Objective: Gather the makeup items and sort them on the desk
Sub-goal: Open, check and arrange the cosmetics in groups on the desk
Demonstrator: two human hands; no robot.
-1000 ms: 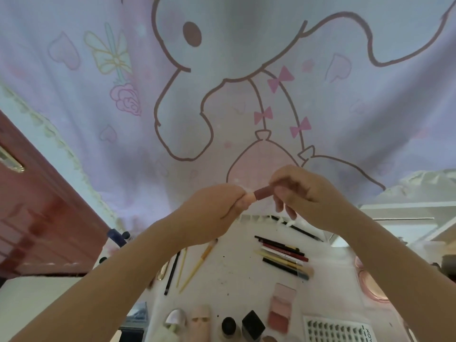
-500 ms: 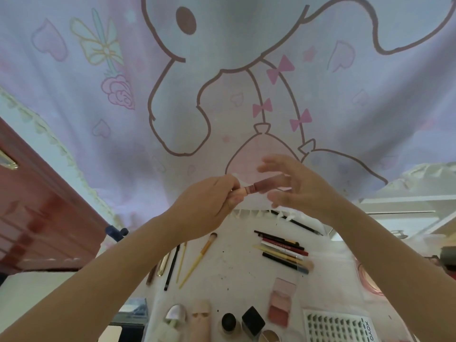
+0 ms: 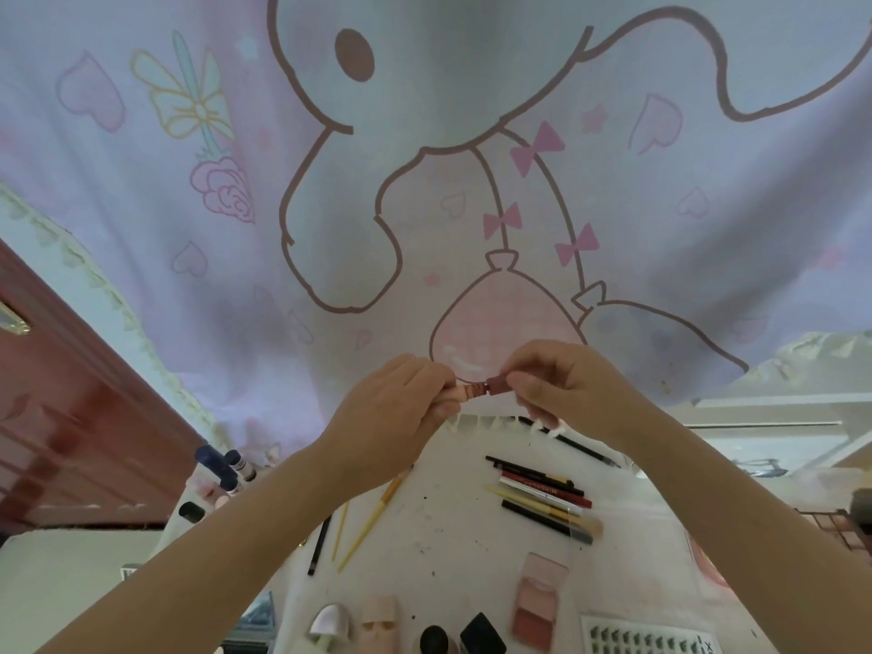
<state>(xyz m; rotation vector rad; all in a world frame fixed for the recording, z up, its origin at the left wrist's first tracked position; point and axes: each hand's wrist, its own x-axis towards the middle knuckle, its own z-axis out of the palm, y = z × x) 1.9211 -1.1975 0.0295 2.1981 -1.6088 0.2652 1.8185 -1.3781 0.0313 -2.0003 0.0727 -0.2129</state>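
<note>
Now | lip tube horizontal | left hand, right hand grip ends

Left hand and right hand raised, fingers pinching.

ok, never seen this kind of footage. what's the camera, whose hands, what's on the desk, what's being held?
There is no robot here. One wide-angle camera sits on a person's head and looks forward and down, so the arms come in from the bottom edge. The left hand and the right hand together hold a small reddish-brown tube, each pinching one end; a ribbed neck shows between them, as if the cap is being screwed on or off. Below, on the white desk, lie a row of pencils, thin brushes, a pink blush palette and a sheet of false lashes. Behind hangs a cartoon-print curtain.
</note>
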